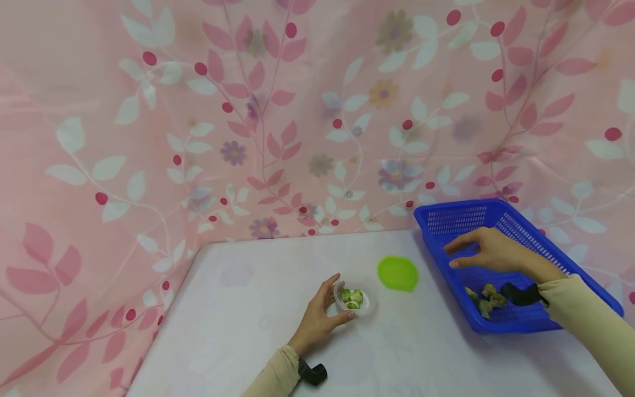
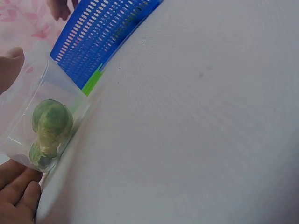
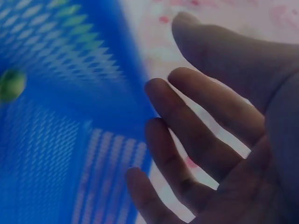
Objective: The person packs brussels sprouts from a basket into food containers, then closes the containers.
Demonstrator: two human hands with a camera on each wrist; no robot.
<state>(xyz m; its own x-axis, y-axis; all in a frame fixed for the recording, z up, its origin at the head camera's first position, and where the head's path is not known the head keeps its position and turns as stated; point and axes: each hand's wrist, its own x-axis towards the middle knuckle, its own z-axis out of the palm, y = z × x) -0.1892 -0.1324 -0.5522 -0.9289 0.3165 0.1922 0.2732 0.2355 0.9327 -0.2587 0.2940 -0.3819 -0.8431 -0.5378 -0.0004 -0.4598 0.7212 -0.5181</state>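
A clear plastic container (image 1: 369,305) with several Brussels sprouts (image 1: 353,298) in it stands on the table. My left hand (image 1: 319,315) holds it from the left, thumb on the near side and fingers round the far side. Through its wall the left wrist view shows a green sprout (image 2: 52,116). Over the blue basket (image 1: 448,278) hovers my right hand (image 1: 496,251), its fingers spread and nothing between them. More sprouts (image 1: 488,300) lie in the basket's near left corner, below the right wrist. One blurred sprout (image 3: 12,85) also shows in the right wrist view.
A bright green lid (image 1: 398,273) lies flat between the container and the basket. The white tabletop (image 1: 223,320) ends at a pink floral curtain (image 1: 307,110) behind. The basket's raised rim borders the right side.
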